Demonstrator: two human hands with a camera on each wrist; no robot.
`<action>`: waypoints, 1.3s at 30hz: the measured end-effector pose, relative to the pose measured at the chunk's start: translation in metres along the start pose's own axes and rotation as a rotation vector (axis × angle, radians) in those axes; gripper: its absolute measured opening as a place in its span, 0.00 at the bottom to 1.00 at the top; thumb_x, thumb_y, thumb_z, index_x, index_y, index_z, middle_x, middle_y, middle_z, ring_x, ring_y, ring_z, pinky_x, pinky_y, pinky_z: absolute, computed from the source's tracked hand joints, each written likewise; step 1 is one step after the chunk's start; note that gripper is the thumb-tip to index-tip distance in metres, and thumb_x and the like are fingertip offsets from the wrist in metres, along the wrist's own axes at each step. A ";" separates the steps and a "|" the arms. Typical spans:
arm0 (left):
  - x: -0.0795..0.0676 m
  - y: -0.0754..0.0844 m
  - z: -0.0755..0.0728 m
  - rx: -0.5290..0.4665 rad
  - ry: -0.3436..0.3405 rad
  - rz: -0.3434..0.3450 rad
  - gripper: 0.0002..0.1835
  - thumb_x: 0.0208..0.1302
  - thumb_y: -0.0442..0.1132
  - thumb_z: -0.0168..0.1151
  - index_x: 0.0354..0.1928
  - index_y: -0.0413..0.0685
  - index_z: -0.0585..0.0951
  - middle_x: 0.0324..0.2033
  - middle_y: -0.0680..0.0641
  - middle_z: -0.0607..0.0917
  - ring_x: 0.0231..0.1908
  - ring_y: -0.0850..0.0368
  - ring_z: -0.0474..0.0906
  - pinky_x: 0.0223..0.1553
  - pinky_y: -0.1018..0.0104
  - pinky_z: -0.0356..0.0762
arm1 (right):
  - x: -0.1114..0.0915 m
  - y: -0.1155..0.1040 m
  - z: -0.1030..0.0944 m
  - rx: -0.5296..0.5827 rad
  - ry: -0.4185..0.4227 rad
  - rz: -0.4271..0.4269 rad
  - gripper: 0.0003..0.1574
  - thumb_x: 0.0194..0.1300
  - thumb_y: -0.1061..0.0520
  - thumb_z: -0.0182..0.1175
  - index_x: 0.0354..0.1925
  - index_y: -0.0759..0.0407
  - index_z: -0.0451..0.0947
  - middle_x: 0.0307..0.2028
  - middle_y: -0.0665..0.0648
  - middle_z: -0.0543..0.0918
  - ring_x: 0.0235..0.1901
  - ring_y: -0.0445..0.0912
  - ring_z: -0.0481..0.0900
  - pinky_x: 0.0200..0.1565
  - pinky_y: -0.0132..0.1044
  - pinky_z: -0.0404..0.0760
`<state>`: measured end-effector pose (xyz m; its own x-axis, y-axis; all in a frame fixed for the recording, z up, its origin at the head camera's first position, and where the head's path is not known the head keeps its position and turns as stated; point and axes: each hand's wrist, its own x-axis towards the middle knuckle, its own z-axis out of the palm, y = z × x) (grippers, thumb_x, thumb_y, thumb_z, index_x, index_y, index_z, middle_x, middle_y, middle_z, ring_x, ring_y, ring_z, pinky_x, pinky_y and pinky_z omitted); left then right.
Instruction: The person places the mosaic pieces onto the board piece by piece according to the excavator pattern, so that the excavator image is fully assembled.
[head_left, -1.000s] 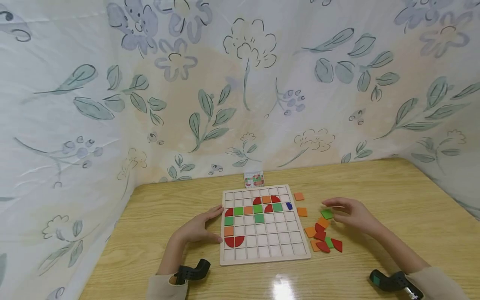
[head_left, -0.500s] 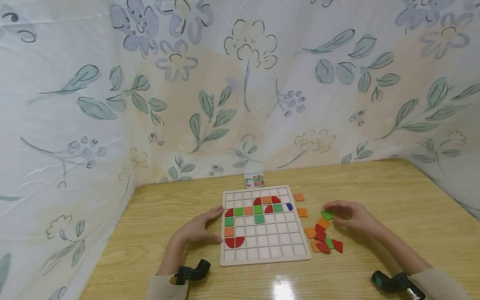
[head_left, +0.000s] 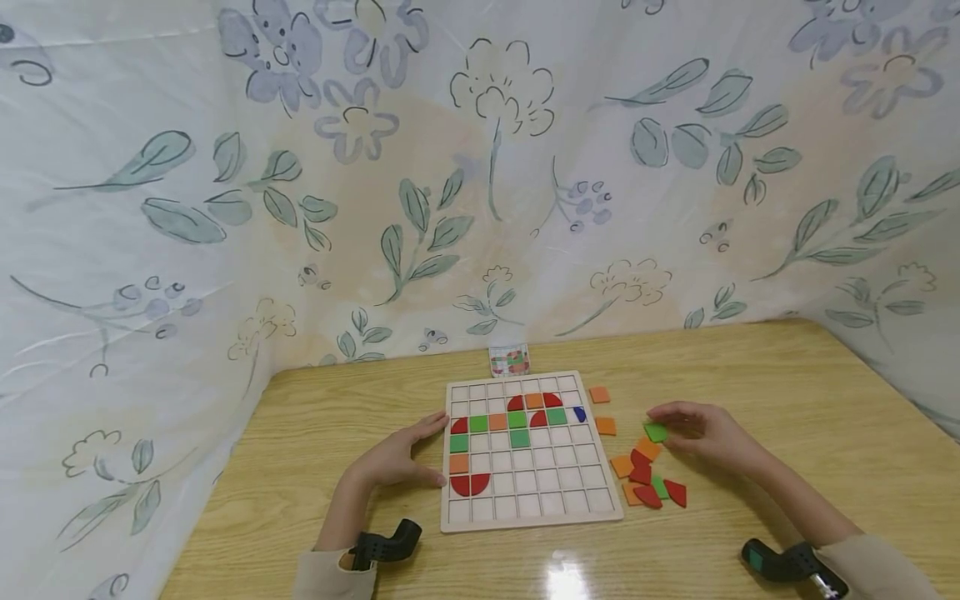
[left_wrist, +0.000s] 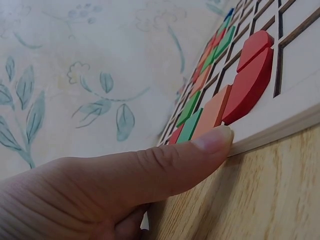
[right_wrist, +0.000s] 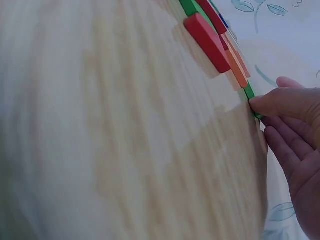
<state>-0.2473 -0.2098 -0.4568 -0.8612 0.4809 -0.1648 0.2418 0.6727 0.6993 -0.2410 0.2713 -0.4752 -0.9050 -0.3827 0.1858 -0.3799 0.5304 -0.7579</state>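
Note:
A wooden grid board (head_left: pixel 525 502) lies on the table, with red, green and orange pieces and one dark blue piece set in some of its cells. My left hand (head_left: pixel 390 458) rests along the board's left edge, fingers and thumb spread. In the left wrist view its thumb (left_wrist: pixel 170 167) touches the rim beside an orange tile (left_wrist: pixel 212 112) and red quarter-round pieces (left_wrist: pixel 250 82). To the right of the board, my right hand (head_left: pixel 705 435) pinches a green tile (head_left: pixel 656 432) between thumb and fingers. The right wrist view shows the thumb on that tile's edge.
Loose orange, red and green pieces lie in a cluster (head_left: pixel 640 472) between the board and my right hand. Two orange tiles (head_left: pixel 599 395) lie apart near the board's right edge. A small pattern card (head_left: pixel 509 360) stands behind the board, before a flowered cloth (head_left: pixel 420 250).
My right thumb and fingers have closed in on the green tile, which has turned and shifted slightly. The left hand stays at the board's edge.

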 end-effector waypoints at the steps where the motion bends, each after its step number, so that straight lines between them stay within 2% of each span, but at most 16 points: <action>1: 0.000 0.000 0.000 0.001 0.000 0.000 0.49 0.43 0.51 0.74 0.69 0.56 0.60 0.70 0.51 0.55 0.70 0.45 0.45 0.64 0.41 0.51 | 0.000 0.000 0.000 0.004 0.004 0.003 0.22 0.55 0.62 0.65 0.50 0.62 0.77 0.46 0.60 0.82 0.45 0.30 0.76 0.46 0.22 0.74; 6: 0.000 0.001 0.000 -0.002 0.001 0.001 0.49 0.43 0.51 0.74 0.69 0.55 0.60 0.70 0.51 0.55 0.70 0.45 0.45 0.64 0.41 0.51 | 0.000 0.003 -0.001 0.041 0.030 0.001 0.21 0.54 0.62 0.65 0.48 0.65 0.77 0.44 0.63 0.81 0.44 0.30 0.77 0.44 0.22 0.75; 13: -0.001 0.002 -0.001 -0.007 -0.001 0.004 0.49 0.44 0.50 0.74 0.69 0.53 0.60 0.70 0.50 0.55 0.70 0.44 0.46 0.64 0.40 0.51 | 0.000 0.003 -0.005 0.099 0.084 -0.059 0.21 0.53 0.67 0.65 0.47 0.72 0.75 0.44 0.69 0.80 0.43 0.29 0.77 0.44 0.20 0.75; 22: -0.001 0.003 -0.003 -0.010 -0.009 0.004 0.50 0.43 0.50 0.74 0.69 0.54 0.60 0.70 0.50 0.56 0.69 0.44 0.46 0.64 0.40 0.51 | 0.004 -0.009 -0.006 0.118 0.070 -0.055 0.23 0.54 0.65 0.65 0.49 0.71 0.75 0.45 0.71 0.79 0.44 0.29 0.77 0.45 0.20 0.74; 34: 0.000 0.002 -0.003 -0.010 -0.008 -0.020 0.49 0.42 0.50 0.74 0.69 0.57 0.60 0.70 0.51 0.55 0.70 0.45 0.46 0.64 0.40 0.51 | 0.027 -0.031 0.021 0.187 0.044 -0.077 0.23 0.55 0.63 0.65 0.50 0.68 0.75 0.47 0.71 0.78 0.46 0.34 0.78 0.48 0.22 0.74; 37: 0.000 0.001 -0.003 -0.012 -0.008 -0.015 0.49 0.43 0.50 0.74 0.69 0.57 0.60 0.70 0.51 0.55 0.70 0.46 0.46 0.64 0.41 0.51 | 0.034 -0.037 0.030 0.205 0.041 -0.047 0.24 0.55 0.62 0.65 0.51 0.67 0.75 0.48 0.68 0.78 0.48 0.36 0.78 0.49 0.23 0.73; 39: 0.001 0.000 -0.003 -0.010 -0.007 -0.009 0.49 0.43 0.50 0.74 0.69 0.57 0.60 0.70 0.51 0.55 0.70 0.46 0.46 0.64 0.41 0.51 | 0.038 -0.041 0.037 0.233 0.036 -0.010 0.25 0.55 0.61 0.66 0.51 0.66 0.75 0.49 0.66 0.79 0.49 0.41 0.78 0.50 0.26 0.74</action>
<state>-0.2494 -0.2110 -0.4544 -0.8598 0.4793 -0.1759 0.2300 0.6713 0.7046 -0.2527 0.2068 -0.4604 -0.9093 -0.3575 0.2130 -0.3382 0.3363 -0.8789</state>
